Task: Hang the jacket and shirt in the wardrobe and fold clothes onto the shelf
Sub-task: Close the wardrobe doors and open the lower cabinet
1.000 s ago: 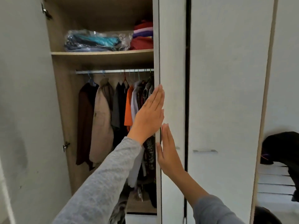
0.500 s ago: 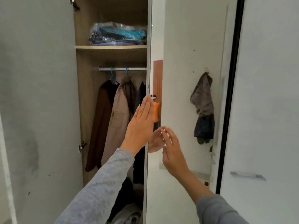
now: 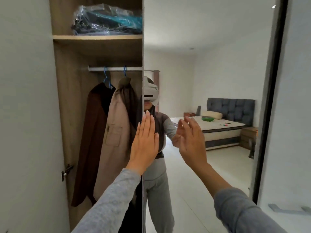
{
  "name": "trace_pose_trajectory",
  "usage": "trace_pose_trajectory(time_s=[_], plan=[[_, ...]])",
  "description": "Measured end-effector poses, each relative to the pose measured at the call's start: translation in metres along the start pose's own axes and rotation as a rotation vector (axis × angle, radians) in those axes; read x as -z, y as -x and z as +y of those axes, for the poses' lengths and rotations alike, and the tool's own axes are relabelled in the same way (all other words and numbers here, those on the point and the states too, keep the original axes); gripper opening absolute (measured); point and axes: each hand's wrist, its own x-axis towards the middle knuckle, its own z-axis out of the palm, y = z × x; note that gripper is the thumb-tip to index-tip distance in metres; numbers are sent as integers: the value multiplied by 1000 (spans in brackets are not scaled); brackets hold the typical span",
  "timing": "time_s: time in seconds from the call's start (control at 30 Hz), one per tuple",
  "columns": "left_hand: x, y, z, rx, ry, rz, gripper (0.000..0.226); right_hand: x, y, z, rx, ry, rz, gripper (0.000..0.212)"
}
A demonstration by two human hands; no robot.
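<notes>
The wardrobe [image 3: 70, 98] stands open, with its pale left door [image 3: 25, 115] swung out and a metal hinge [image 3: 66, 170] showing on the inner wall. Inside, a wooden shelf [image 3: 97, 37] carries a bundle of dark and teal clothes wrapped in clear plastic [image 3: 107, 21]. Below the shelf runs a hanging rail [image 3: 116, 68]. Two garments hang from it on blue hangers [image 3: 106, 79]: a dark brown coat [image 3: 90, 140] to the left and, just beside it and partly overlapping, a beige jacket [image 3: 116, 140] with a chest pocket and a dark hood.

The mirrored door [image 3: 218, 47] fills the right of the view, its edge facing the camera. The left hand [image 3: 144, 142] is released, fingers straight and together, and lies flat at that edge, in front of the hanging clothes. The right hand [image 3: 191, 140] is also released and holds nothing. Its fingers are straight and slightly spread, just in front of the glass, close to its own reflection. Whether the fingertips touch the mirror cannot be told. Both arms wear grey sleeves.

The mirror reflects the person standing, a pale floor and a bed [image 3: 223, 128] with a dark tufted headboard [image 3: 232, 110]. A small green item [image 3: 207, 118] lies on the mattress. At far right is a neighbouring wardrobe door with a metal handle [image 3: 291, 208].
</notes>
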Motion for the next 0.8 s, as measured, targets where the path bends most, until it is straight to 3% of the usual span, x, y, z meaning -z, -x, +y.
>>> trace_pose_trajectory(time_s=[0.47,0.8], plan=[[-99,-19,-11,78,69,9,61,-50,-8,74,188,258,19,56],[-137,-10,-15,146,25,55,57,-68,-4,80,174,334,100,55]])
